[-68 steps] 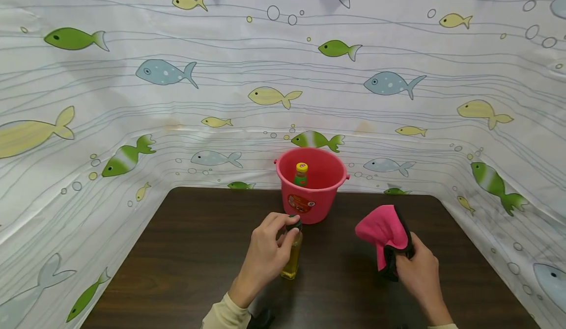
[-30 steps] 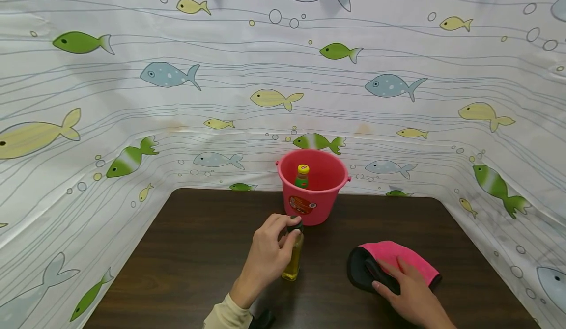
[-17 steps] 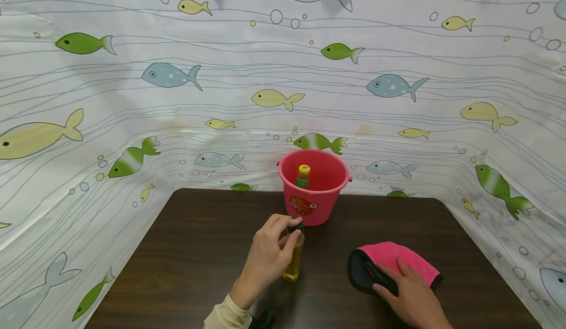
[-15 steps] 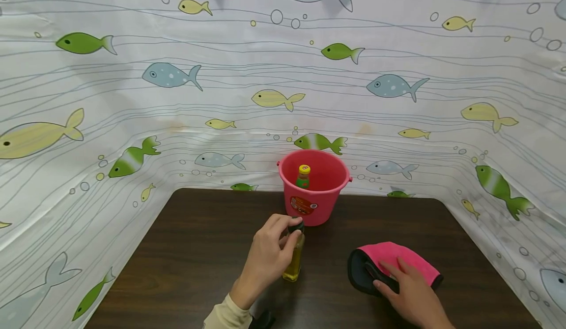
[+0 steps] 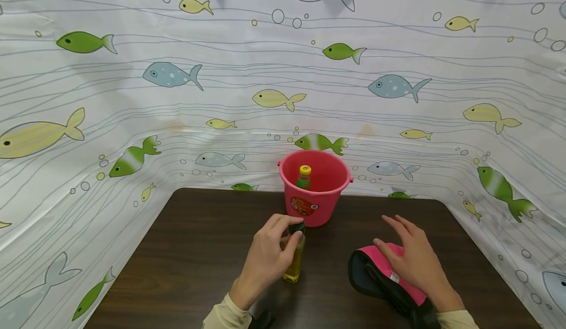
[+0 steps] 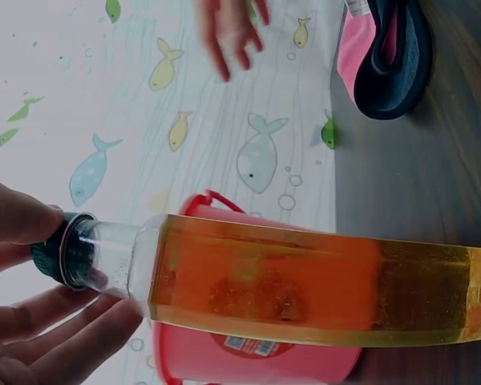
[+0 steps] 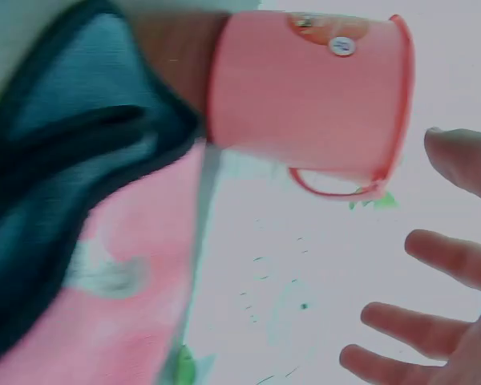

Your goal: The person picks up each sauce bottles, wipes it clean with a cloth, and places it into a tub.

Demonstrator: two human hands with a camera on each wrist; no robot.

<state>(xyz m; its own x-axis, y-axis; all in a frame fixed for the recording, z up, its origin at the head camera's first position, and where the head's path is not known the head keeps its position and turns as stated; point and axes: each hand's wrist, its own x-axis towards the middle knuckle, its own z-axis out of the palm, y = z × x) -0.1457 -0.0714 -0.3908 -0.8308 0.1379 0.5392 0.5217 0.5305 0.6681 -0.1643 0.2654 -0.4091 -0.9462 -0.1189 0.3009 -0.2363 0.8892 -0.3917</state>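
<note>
My left hand [image 5: 265, 260] pinches the dark green cap [image 6: 64, 253] of a clear glass bottle [image 5: 294, 266] filled with yellow, oil-like liquid. The bottle stands upright on the table in front of the bucket. At the right lies a folded pink cloth item [image 5: 376, 256] with black edging, a dark lining and a white label. Over it hovers my right hand [image 5: 420, 260], fingers spread and holding nothing. In the right wrist view those fingers [image 7: 417, 329] are apart from the cloth.
A pink bucket [image 5: 311, 206] stands at the back middle of the dark wooden table [image 5: 199, 250]. Inside it is a small bottle with a yellow cap [image 5: 305, 170] and green label. A white fish-print curtain [image 5: 221, 98] encloses the back and sides.
My right hand first set the pink cloth item down and rested on it; now it has let go and risen, and the item shows more black edge. My left hand stays on the bottle cap.
</note>
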